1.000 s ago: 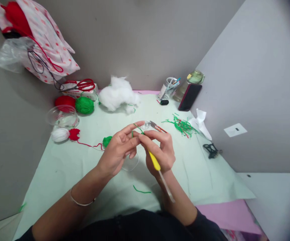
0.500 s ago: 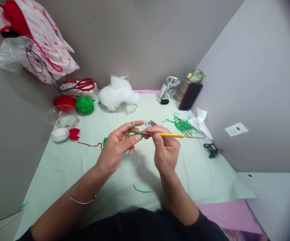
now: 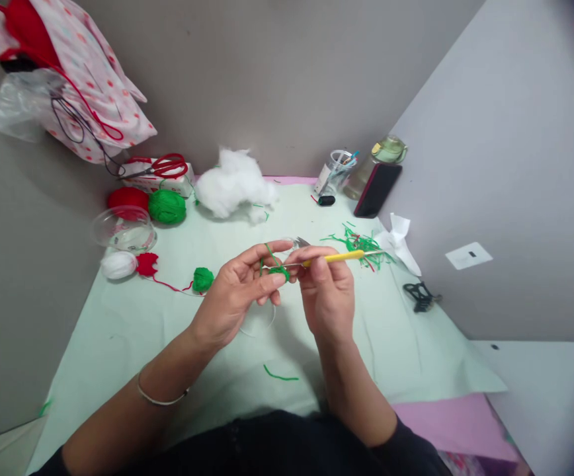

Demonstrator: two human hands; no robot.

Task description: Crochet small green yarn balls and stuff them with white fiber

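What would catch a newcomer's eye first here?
Probably the slim yellow-handled tool in the right hand, at the centre, meeting the small green yarn piece in the left hand. Next might come the fluffy white heap near the back wall, and the pink spotted cloth at upper left.

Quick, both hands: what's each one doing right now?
Left hand: closed, pinching the green crochet.
Right hand: closed, holding the hook by its yellow handle.

There are two hands [image 3: 235, 291] [image 3: 329, 301], one yellow-handled hook [image 3: 344, 256], one green crochet piece [image 3: 280, 272], one phone [image 3: 377, 190], one bottle [image 3: 389, 151], one black claw clip [image 3: 420, 297] and one bracelet [image 3: 162, 403].
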